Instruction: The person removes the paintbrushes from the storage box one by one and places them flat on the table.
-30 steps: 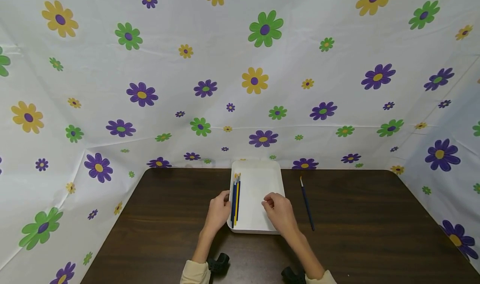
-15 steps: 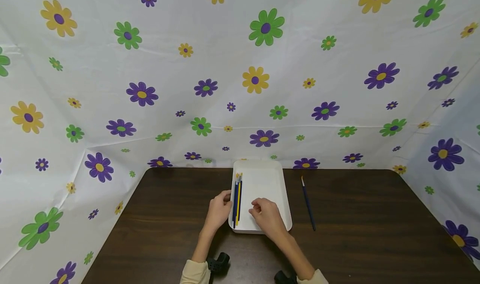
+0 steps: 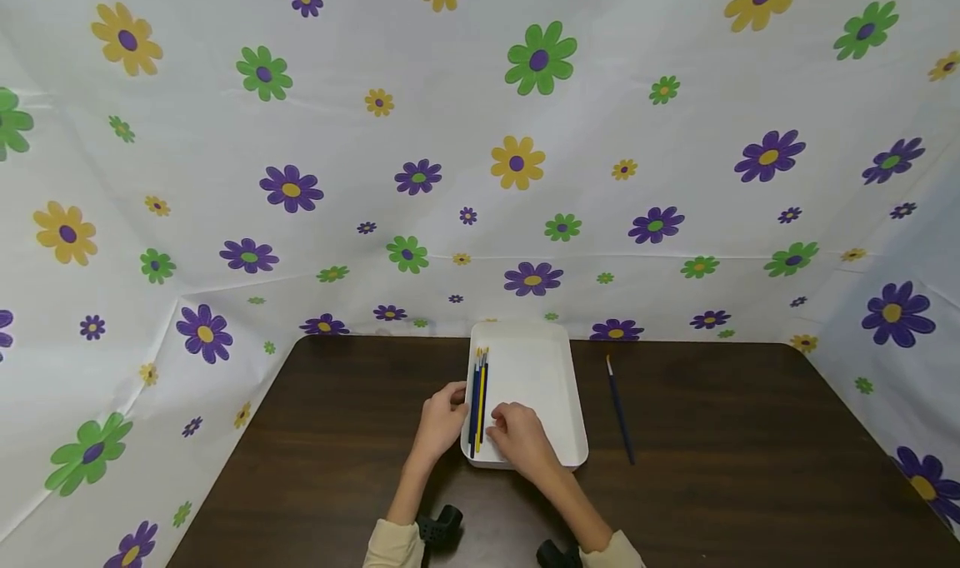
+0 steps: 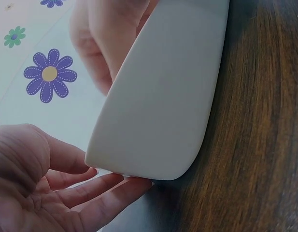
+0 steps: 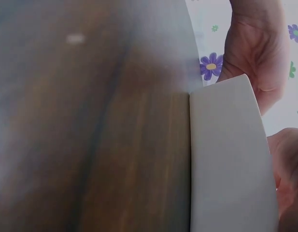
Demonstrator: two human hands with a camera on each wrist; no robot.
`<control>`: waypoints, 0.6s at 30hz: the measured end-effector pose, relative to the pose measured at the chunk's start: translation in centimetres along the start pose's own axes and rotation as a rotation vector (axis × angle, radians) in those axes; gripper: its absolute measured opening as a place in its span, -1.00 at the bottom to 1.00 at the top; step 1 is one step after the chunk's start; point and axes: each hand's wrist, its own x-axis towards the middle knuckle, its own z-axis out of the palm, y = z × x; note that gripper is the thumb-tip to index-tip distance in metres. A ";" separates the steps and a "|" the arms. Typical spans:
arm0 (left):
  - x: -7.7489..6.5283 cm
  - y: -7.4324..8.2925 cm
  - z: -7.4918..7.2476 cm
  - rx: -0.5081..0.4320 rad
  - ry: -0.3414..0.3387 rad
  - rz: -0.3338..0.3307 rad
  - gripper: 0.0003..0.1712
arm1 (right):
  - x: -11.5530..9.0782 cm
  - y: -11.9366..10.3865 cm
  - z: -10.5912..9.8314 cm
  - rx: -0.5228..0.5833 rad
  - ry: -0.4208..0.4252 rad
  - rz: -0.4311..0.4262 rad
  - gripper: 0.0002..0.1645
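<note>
A white tray (image 3: 536, 368) lies on the dark wooden table, with several slim blue and yellow paintbrushes (image 3: 478, 401) side by side along its left wall, bristles pointing away. My left hand (image 3: 438, 422) holds the tray's left edge; the left wrist view shows the thumb at the rim and the fingertips (image 4: 139, 183) against the outer wall. Over the tray, my right hand (image 3: 522, 440) has its thumb and forefinger bent and slightly apart, tips right beside the brushes. In the right wrist view the tray's wall (image 5: 231, 164) hides part of this hand.
One more blue paintbrush (image 3: 619, 410) lies on the table (image 3: 712, 435) to the right of the tray. Behind the table's far edge hangs a white cloth (image 3: 450, 135) with printed flowers. A black wrist camera (image 3: 441, 525) sits on the left wrist.
My right hand has moved left across the tray, from near its right side to the brushes. My left hand stays at the left edge. The view has shifted slightly.
</note>
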 end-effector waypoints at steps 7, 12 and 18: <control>0.1 -0.2 0.1 -0.015 0.000 0.009 -0.58 | 1.1 0.2 0.3 -0.005 0.001 0.002 -0.82; 0.2 -0.2 0.1 -0.012 0.004 0.034 -0.57 | 1.8 0.5 0.8 -0.002 0.005 0.011 -0.84; 0.2 -0.2 -0.1 -0.020 -0.001 0.031 -0.57 | 2.2 0.2 1.3 0.008 0.004 0.050 -0.87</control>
